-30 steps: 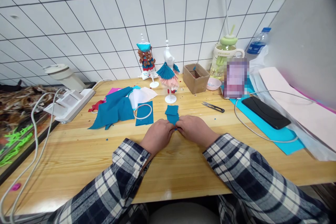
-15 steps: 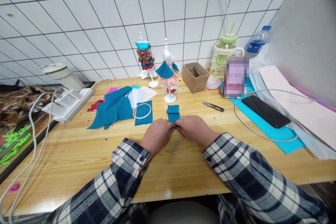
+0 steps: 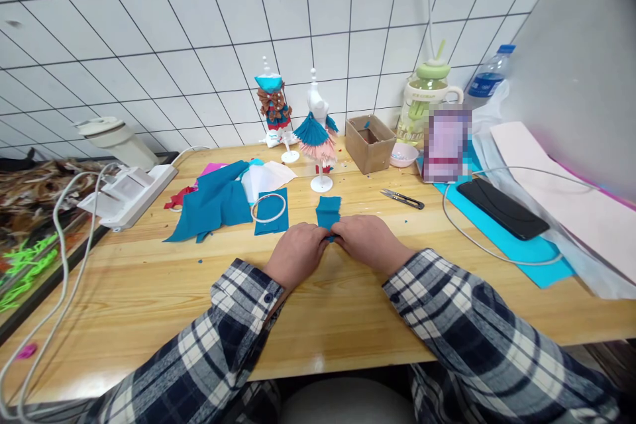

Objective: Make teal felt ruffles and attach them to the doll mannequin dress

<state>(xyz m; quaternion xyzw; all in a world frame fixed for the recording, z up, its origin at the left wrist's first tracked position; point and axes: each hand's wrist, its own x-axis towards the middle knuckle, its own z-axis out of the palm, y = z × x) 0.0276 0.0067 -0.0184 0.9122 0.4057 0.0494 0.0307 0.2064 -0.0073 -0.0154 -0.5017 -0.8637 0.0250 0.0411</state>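
A small teal strip of fabric (image 3: 328, 209) lies on the table in front of me, its far end flat and its side edge jagged. My left hand (image 3: 298, 252) pinches the near end from the left. From the other side, my right hand (image 3: 370, 242) pinches the same end, the fingertips of both hands almost touching. My fingers hide the near edge of the strip. Left of it sits a folded teal cloth piece (image 3: 271, 225) with a white ring (image 3: 269, 208) on top. Behind the strip stands a white mini dress form (image 3: 318, 106) in a teal and pink pleated skirt.
Thread snips (image 3: 402, 199) lie to the right, near a cardboard box (image 3: 370, 146) and a pink bowl (image 3: 403, 155). Larger teal cloth (image 3: 213, 202) spreads at left beside a power strip (image 3: 126, 195). At right are a black phone (image 3: 501, 209) and a looping cable.
The far part of the teal strip, creased across before, now lies smoother. Both hands stay pinched at its near end, almost in the same place.
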